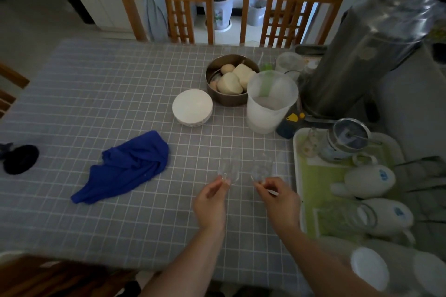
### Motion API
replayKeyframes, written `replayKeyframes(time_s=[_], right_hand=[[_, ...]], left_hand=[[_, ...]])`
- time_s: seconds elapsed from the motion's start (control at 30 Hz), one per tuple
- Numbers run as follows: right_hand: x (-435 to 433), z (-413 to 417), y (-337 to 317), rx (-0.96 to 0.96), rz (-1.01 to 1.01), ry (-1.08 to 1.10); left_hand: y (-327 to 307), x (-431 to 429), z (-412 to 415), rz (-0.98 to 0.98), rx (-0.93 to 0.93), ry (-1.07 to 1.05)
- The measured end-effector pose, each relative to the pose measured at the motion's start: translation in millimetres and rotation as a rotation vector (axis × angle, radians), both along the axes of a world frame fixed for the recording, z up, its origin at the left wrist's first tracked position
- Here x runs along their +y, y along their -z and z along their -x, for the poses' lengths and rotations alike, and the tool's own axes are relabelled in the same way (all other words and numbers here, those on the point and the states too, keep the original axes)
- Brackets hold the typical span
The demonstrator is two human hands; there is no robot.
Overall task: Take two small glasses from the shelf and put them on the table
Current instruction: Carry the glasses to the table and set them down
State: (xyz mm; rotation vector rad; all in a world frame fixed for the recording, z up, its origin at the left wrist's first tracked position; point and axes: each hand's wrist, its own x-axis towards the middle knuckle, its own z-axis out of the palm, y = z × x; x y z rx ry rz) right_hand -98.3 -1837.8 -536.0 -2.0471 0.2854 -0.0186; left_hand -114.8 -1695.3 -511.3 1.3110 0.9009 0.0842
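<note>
Bare hands [209, 202] [280, 200] pinch two clear round glasses [229, 167] [261, 167] on checked cloth [96, 94].

the counter [96, 84] wears a grey cloth crossed by thin white lines in a small square grid. on it lies a crumpled cloth [128, 166] of deep royal blue, and near the left edge a black round object [20, 159]. a flat round lid [192, 107] is plain white. the metal bowl [229, 100] is dull brownish silver, with pale cream buns [231, 82] inside. a frosted white plastic jug [270, 101] shows a pale green stripe within. the two small glasses [229, 169] are clear and colourless. the tray [311, 188] is light green with a white rim, carrying white mugs [369, 181] with blue marks. the chairs [289, 7] are orange-brown wood.
</note>
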Motion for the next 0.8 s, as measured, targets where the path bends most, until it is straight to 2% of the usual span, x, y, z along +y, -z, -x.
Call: replayKeyframes(time_s=[0.47, 0.8], right_hand=[[-4.5, 13.4, 10.6, 0.031, -0.063, -0.021], [-8.1, 20.6, 12.6, 0.071, -0.037, -0.019]], left_hand=[[16.2, -1.7, 13.4, -0.043, 0.003, 0.043], [23.0, 1.7, 25.8, -0.055, 0.038, 0.066]])
